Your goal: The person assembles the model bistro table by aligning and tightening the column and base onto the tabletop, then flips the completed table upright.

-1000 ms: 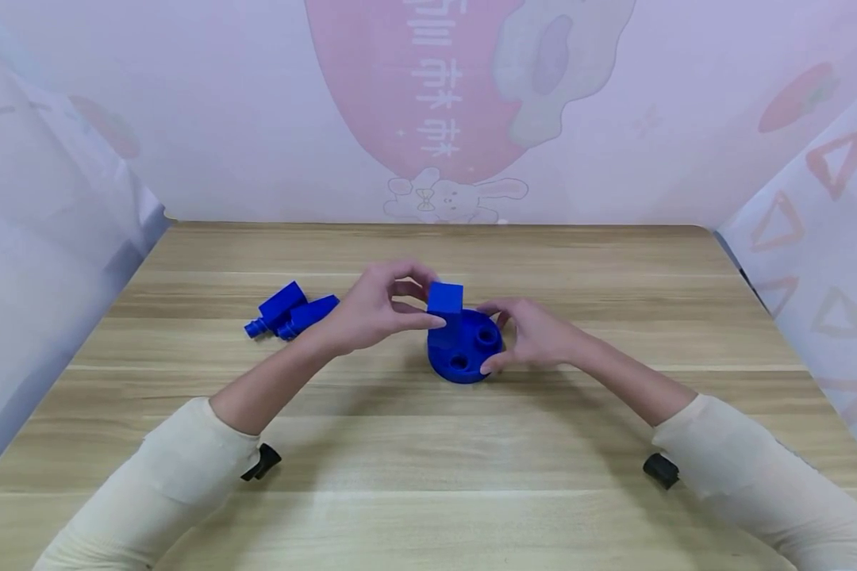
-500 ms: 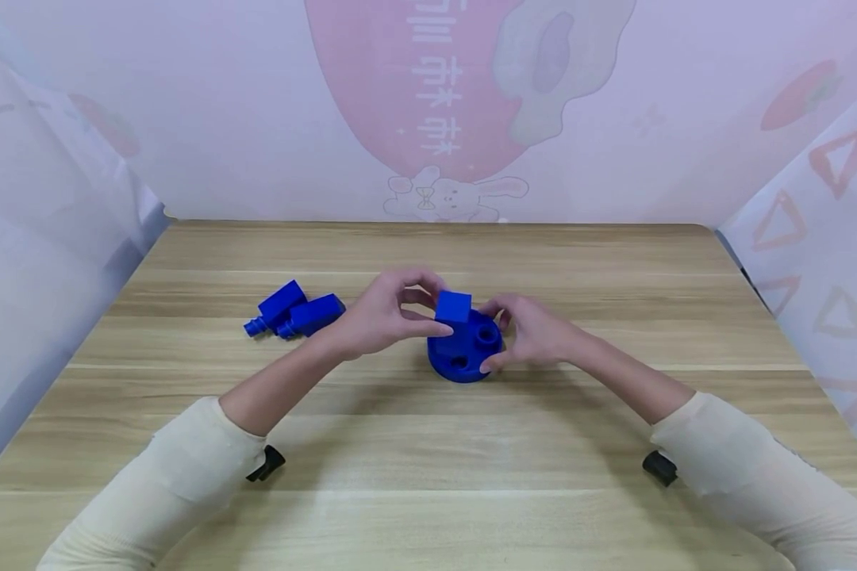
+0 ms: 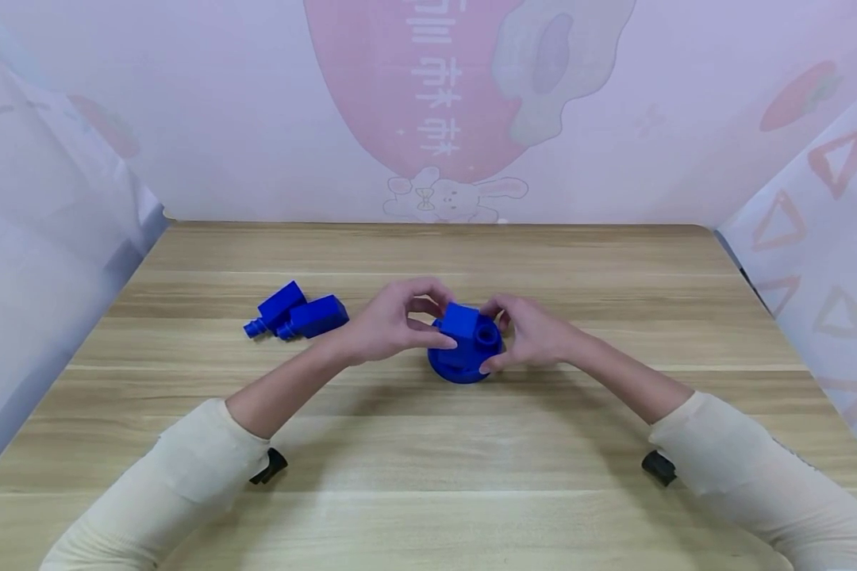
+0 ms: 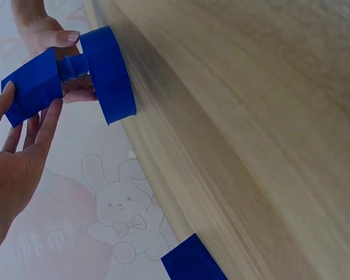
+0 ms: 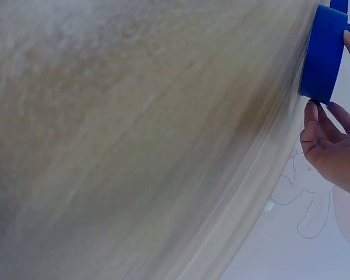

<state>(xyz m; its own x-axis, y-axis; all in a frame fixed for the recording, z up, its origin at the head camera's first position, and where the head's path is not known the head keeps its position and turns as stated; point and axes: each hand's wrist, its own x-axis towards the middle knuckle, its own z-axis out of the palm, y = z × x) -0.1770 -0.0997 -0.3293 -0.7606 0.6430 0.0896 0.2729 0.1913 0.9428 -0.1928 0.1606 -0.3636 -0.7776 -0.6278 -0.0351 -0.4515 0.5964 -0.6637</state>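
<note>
My left hand (image 3: pixel 393 327) pinches a blue square block (image 3: pixel 460 319) between thumb and fingers, over a round blue base (image 3: pixel 466 374) on the table. In the left wrist view the tilted block (image 4: pixel 34 86) has a ridged peg (image 4: pixel 73 67) pointing at the face of the base (image 4: pixel 111 76); whether its tip is inside a hole cannot be told. My right hand (image 3: pixel 536 333) holds the base by its right rim, thumb in front and fingers behind. A raised round socket (image 3: pixel 486 334) shows on the base beside the block.
Two more blue blocks with ridged pegs, one farther left (image 3: pixel 282 303) and one nearer the hand (image 3: pixel 318 316), lie touching at the left. Behind the wooden table (image 3: pixel 428 460) hangs a printed cloth (image 3: pixel 257 111).
My left hand has carried the block slightly right and toward me over the base, and the block now leans. The front hole of the base is now covered. My right hand stays in place.
</note>
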